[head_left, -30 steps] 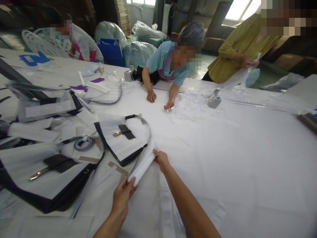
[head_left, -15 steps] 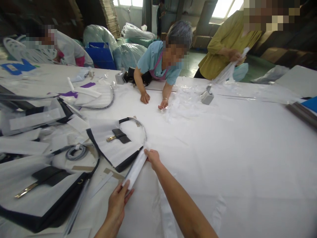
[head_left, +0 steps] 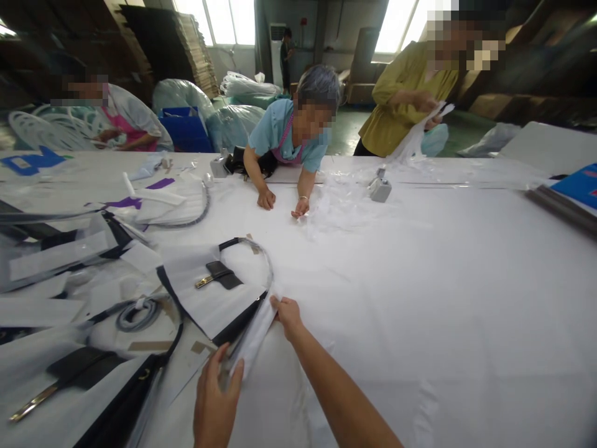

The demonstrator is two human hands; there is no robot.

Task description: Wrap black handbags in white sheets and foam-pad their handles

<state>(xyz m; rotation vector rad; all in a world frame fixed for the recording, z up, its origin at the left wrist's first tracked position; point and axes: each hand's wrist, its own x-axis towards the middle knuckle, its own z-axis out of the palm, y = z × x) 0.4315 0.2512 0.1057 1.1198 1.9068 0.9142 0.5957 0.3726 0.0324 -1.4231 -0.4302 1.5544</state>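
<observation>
A black handbag (head_left: 233, 323) lies on the table, its front covered with white sheet material and a black strap tab with a gold clasp (head_left: 205, 282) on top. Its handle (head_left: 268, 258) arches away, partly wrapped in clear film. Along the bag's right side runs a folded strip of white wrapping paper (head_left: 255, 341). My right hand (head_left: 288, 316) pinches the strip's far end, close to the handle. Around the near end, my left hand (head_left: 218, 392) has thumb and fingers spread apart; whether it touches the paper I cannot tell.
Another black handbag (head_left: 125, 398) lies at the lower left, beside a coiled grey cord (head_left: 138, 314). Several wrapped bags crowd the left side. Across the white table (head_left: 420, 280), a co-worker in blue (head_left: 275, 130) leans over thin plastic. Grey metal blocks (head_left: 380, 188) stand near the far edge.
My left hand has loosened from the strip's near end, its thumb and fingers now apart. My right hand keeps its pinch. The view has tilted up slightly.
</observation>
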